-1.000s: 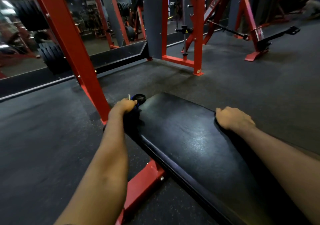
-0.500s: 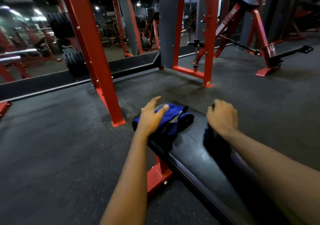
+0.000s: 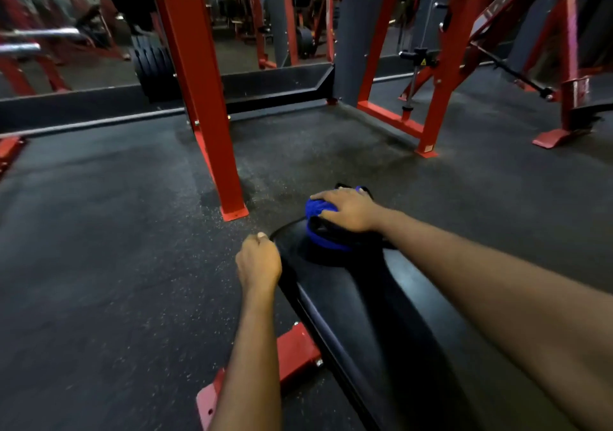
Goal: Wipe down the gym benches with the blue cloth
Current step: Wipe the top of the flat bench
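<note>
Two bare hands sit at the far end of a black padded desk (image 3: 381, 314) that runs away from the camera over dark speckled rubber floor (image 3: 99, 265). The right hand (image 3: 348, 210) lies palm-down on the blue cloth (image 3: 326, 243), which is bunched into a wad on the desk's far tip. Its grip is loose and spread: the fingers (image 3: 323, 196) reach flat across the top of the wad, only lightly bent, pressing rather than pinching, and blue folds bulge out below the palm and beside the fingertips.

The left hand (image 3: 258, 263) is nearer the camera, at the desk's left edge and well apart from the cloth. Its grip is drawn together, knuckles up, thumb tucked at the top. It touches the side of the pad, but the fingertips are hidden, so I cannot tell whether they clasp the edge or merely rest against it.

Under the desk a red steel foot (image 3: 295, 354) sticks out to the left. Beyond the cloth stands a red upright post (image 3: 212, 99), with black weight plates (image 3: 152, 69) stacked behind it.
</note>
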### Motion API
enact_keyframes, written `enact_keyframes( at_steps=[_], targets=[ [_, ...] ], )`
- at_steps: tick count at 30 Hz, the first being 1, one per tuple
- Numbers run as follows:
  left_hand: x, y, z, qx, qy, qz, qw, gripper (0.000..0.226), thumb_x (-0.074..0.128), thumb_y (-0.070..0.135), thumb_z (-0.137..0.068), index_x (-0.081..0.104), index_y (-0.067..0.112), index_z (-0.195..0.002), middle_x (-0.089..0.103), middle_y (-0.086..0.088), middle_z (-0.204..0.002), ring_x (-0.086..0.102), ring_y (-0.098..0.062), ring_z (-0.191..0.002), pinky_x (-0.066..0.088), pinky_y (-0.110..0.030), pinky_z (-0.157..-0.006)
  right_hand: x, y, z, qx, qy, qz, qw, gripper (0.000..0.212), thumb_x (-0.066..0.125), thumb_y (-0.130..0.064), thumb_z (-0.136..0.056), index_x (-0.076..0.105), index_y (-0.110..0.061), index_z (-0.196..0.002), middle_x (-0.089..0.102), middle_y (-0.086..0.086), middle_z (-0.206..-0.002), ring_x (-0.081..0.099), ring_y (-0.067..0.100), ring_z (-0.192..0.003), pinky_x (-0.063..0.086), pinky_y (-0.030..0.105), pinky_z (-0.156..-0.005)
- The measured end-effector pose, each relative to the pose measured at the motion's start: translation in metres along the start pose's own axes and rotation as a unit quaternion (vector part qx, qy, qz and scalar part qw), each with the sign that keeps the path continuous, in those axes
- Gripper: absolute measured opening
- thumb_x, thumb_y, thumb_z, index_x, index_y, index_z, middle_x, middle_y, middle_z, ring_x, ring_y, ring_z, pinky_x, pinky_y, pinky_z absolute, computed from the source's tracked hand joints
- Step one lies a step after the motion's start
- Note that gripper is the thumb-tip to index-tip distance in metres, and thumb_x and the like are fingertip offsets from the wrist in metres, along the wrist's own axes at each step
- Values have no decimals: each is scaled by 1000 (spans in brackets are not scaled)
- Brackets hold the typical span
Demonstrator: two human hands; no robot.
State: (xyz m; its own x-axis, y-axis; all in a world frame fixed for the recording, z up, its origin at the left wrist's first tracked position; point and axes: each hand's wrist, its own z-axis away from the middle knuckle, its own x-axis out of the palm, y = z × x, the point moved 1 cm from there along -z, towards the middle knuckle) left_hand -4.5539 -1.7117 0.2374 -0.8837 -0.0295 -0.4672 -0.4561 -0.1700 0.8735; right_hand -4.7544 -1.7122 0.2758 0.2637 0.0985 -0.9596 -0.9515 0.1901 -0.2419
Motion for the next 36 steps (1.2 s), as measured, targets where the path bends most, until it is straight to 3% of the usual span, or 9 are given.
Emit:
enact_keyframes(
  at_steps=[4, 7, 13, 16, 19, 22, 26, 32, 36],
  targets=[
    [12, 23, -14, -47, -28, -46, 997, 52, 27, 35, -106, 53, -2, -131, 50, -28, -136, 46, -42, -126, 35, -41, -101, -10, -28, -43, 0, -103, 27, 994, 49, 35, -67, -86, 60, -47, -122, 55, -6, -141, 47, 25, -132, 28, 54, -111],
    [20, 28, -19, -79, -31, -54, 995, 55, 25, 38, -106, 52, -3, -131, 50, -28, -137, 46, -42, -127, 35, -42, -102, 9, -49, -35, -32, -35, 33, 998, 53, 35, -78, -84, 68, -41, -103, 67, -6, -121, 54, 21, -120, 32, 52, -100],
    [25, 17, -31, -68, -74, -93, 991, 42, 30, 25, -103, 57, 3, -127, 52, -26, -135, 47, -42, -124, 36, -40, -99, -13, -2, -57, 88, -42, -11, 995, 47, 51, -62, -83, 65, -39, -121, 60, 7, -134, 55, 30, -124, 42, 41, -101],
    [24, 24, -41, -91, -90, -134, 983, 41, 36, 19, -97, 57, 3, -128, 51, -27, -136, 48, -43, -123, 38, -41, -99, 1, -32, -59, 23, -60, 26, 998, 45, 49, -56, -85, 63, -39, -125, 59, 6, -135, 54, 30, -125, 42, 41, -100],
    [23, 39, -50, -90, -106, -178, 974, 43, 38, 20, -95, 55, 1, -129, 51, -26, -137, 49, -42, -124, 39, -41, -99, 4, -30, -45, -42, -61, -19, 997, 45, 39, -60, -75, 63, -50, -112, 68, -5, -121, 60, 24, -115, 48, 40, -95],
    [32, 53, -49, -59, -133, -223, 964, 45, 36, 28, -98, 53, 5, -133, 51, -22, -138, 49, -39, -125, 39, -41, -100, -13, 4, -47, 27, -44, -73, 996, 38, 44, -58, -76, 66, -49, -105, 69, -5, -117, 62, 23, -110, 49, 37, -92],
    [38, 58, -41, -35, -143, -284, 947, 52, 29, 40, -102, 51, 5, -135, 51, -20, -138, 48, -38, -126, 38, -42, -100, -16, 26, -59, 169, -18, -113, 979, 42, 55, -55, -86, 63, -38, -124, 58, 9, -135, 54, 33, -122, 43, 39, -99],
    [42, 57, -41, -16, -126, -293, 948, 49, 30, 35, -101, 57, 4, -127, 58, -20, -129, 55, -37, -116, 41, -41, -92, 2, 35, -10, 221, 89, -120, 964, 42, 44, -49, -91, 51, -35, -129, 51, 7, -133, 44, 39, -121, 42, 53, -99],
    [43, 55, -39, -16, -111, -307, 945, 48, 30, 34, -99, 57, 4, -126, 58, -19, -127, 55, -36, -113, 41, -41, -89, -11, 42, -35, 231, 27, -149, 961, 45, 46, -54, -88, 57, -35, -128, 55, 11, -136, 51, 39, -121, 42, 42, -100]
  ],
)
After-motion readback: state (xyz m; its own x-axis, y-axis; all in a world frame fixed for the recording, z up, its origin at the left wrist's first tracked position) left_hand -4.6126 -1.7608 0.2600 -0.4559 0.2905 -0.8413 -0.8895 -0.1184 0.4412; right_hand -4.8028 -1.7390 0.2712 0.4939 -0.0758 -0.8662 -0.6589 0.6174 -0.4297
